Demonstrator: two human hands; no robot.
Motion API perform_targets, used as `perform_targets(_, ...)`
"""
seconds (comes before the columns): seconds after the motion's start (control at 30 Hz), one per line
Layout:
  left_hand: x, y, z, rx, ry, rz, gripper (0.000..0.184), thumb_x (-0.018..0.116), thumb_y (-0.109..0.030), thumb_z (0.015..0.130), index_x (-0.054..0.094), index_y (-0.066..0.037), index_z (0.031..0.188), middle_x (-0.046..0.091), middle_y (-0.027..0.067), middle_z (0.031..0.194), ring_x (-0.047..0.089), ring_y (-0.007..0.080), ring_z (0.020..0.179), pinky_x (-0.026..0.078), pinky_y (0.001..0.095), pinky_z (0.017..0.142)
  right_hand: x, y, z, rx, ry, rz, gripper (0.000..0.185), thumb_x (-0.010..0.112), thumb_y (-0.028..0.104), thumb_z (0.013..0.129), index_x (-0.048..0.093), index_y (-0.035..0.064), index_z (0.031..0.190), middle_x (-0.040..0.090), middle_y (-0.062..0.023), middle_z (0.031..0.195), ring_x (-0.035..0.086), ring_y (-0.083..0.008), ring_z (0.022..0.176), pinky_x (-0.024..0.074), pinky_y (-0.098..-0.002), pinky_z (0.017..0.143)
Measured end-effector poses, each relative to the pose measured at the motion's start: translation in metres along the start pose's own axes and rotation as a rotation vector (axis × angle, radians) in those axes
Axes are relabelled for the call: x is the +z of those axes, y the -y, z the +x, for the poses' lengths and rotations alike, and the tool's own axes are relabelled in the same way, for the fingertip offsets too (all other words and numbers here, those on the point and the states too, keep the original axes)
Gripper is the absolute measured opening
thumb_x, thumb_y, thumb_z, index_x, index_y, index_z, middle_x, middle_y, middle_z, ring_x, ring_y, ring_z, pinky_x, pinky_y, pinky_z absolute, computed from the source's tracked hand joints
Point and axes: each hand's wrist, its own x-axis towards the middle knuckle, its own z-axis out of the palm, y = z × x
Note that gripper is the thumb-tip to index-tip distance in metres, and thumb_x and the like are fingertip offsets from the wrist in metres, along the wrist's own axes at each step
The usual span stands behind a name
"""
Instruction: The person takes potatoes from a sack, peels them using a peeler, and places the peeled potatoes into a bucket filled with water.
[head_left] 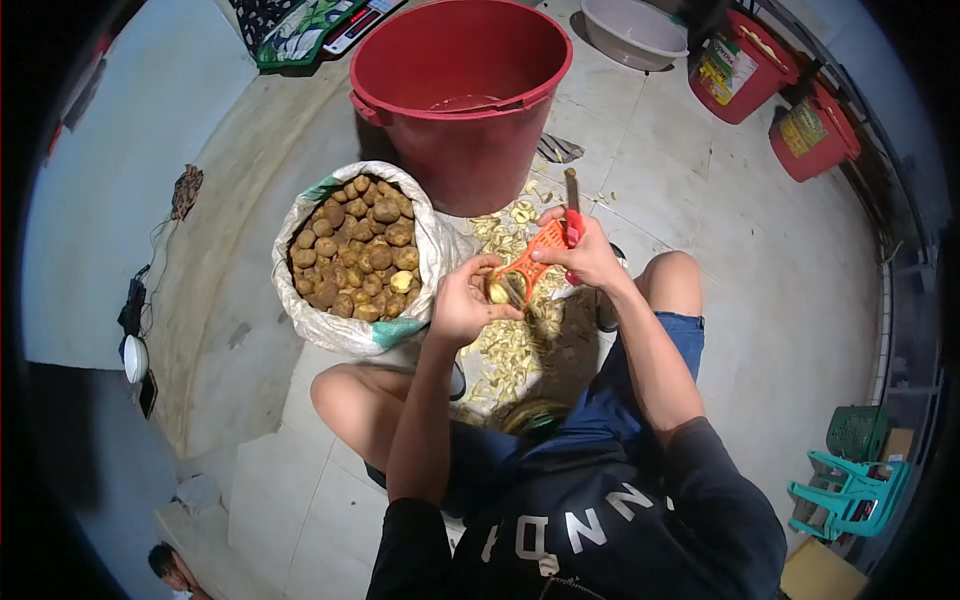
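Observation:
My left hand [467, 303] is closed around a partly peeled potato [499, 292]. My right hand [588, 256] grips an orange peeler [540, 250], whose blade end is against the potato. Something with a red part and a long dark end [571, 188] also sticks up from my right hand. To the left, a white sack [290, 222] with its rim rolled down holds many unpeeled potatoes [352, 250], and one paler, partly peeled potato [401, 281] lies among them. Peelings [510, 355] cover the floor below my hands.
A large red tub [455, 150] stands ahead. Farther right are a pale basin [635, 35] and two red buckets [735, 75]. A teal stool [850, 495] and green basket [856, 432] are at lower right. Another person [175, 570] shows at lower left.

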Motion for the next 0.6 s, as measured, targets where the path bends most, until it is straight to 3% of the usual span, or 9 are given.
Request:
perform_targets(0.13,-0.006,0.000,-0.002,0.038,0.080,0.116,0.066,0.088,-0.003,0.063,0.052,0.004,0.117,0.062,0.0061,0.101,0.061,0.0090,0.092,0.052,0.0239,0.079,0.000,-0.006,0.002,0.035,-0.021,-0.032,0.040,0.083,0.007,0.073,0.057,0.0019,0.103,0.061,0.0012,0.082,0.056,-0.0060,0.073,0.0462,-0.0225,0.064)
perform_targets(0.2,-0.006,-0.003,-0.003,-0.006,0.086,-0.118,0.059,0.083,0.004,0.066,0.052,0.005,0.116,0.062,0.0081,0.101,0.062,0.0113,0.094,0.052,0.0255,0.081,0.001,-0.004,0.001,0.024,-0.028,0.047,0.040,0.083,0.006,0.073,0.057,0.0022,0.103,0.060,0.0023,0.081,0.054,-0.0056,0.072,0.0454,-0.0230,0.062)
perform_targets(0.3,-0.002,0.000,-0.002,0.068,0.055,-0.138,0.054,0.077,0.009,0.067,0.053,0.007,0.115,0.062,0.0095,0.101,0.062,0.0137,0.094,0.052,0.0275,0.082,0.001,-0.003,0.002,0.029,-0.024,0.034,0.040,0.083,0.007,0.073,0.057,0.0024,0.103,0.060,0.0025,0.084,0.056,-0.0055,0.075,0.0473,-0.0228,0.067)
perform_targets(0.53,-0.002,0.004,-0.002,0.135,-0.001,-0.003,0.049,0.073,0.010,0.066,0.055,0.009,0.112,0.062,0.0105,0.102,0.062,0.0155,0.095,0.052,0.0284,0.085,-0.002,0.007,0.007,-0.006,0.036,-0.099,0.038,0.083,0.006,0.073,0.057,0.0024,0.101,0.062,0.0012,0.084,0.058,-0.0068,0.075,0.0487,-0.0230,0.067)
perform_targets(0.6,-0.001,0.006,-0.004,0.095,-0.044,-0.064,0.050,0.074,0.012,0.065,0.056,0.008,0.111,0.061,0.0105,0.107,0.061,0.0175,0.098,0.051,0.0305,0.089,-0.008,0.003,0.017,0.020,-0.187,-0.094,0.041,0.083,0.003,0.071,0.057,0.0017,0.103,0.061,0.0015,0.082,0.056,-0.0066,0.074,0.0466,-0.0231,0.065)
